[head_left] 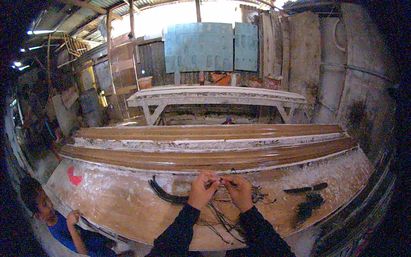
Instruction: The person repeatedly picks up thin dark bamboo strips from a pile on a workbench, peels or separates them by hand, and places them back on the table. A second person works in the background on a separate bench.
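My left hand [202, 189] and my right hand [239, 191] meet over a long wooden workbench [128, 201], both pinching thin dark wire strands [222, 185] between the fingertips. More tangled strands [222, 220] trail down from my hands toward me. A curved bundle of dark wires [165, 193] lies just left of my left hand. Both forearms wear dark sleeves.
Long glossy brown moulded forms [205, 156] run across the bench beyond my hands. A dark-handled tool [305, 188] and a dark clump of wire [309, 205] lie to the right. A person in blue [64, 227] sits at lower left. A white bench [214, 96] stands behind.
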Tool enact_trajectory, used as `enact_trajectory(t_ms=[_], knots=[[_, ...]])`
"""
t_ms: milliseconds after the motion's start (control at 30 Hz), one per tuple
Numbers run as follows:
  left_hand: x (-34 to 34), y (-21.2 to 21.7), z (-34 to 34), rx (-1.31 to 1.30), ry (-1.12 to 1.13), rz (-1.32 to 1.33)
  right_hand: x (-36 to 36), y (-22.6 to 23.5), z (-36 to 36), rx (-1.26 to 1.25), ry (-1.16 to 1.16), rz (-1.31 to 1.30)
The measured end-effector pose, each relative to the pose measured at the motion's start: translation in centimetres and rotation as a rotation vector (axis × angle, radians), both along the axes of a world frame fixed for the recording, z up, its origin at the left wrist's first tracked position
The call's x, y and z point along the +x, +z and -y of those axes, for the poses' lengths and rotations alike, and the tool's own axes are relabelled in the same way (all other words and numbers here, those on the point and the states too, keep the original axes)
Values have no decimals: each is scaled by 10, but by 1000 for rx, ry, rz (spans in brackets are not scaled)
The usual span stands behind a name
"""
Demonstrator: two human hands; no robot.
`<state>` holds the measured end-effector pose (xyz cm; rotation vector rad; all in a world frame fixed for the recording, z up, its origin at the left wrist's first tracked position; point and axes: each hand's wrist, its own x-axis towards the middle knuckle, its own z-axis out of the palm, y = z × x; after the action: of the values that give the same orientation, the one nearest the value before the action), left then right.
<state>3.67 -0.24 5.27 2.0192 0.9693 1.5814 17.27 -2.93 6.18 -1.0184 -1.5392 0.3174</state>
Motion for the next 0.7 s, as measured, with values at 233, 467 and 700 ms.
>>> enact_trajectory(t_ms=[233, 467, 700], knots=[[4, -1, 7, -118, -7, 36, 2, -3, 1, -36, -79, 108], [4, 3, 10, -210, -49, 67, 2, -21, -8, -184, 107, -287], [5, 1, 8, -183, -71, 122, 2, -19, -7, -160, 57, -223]])
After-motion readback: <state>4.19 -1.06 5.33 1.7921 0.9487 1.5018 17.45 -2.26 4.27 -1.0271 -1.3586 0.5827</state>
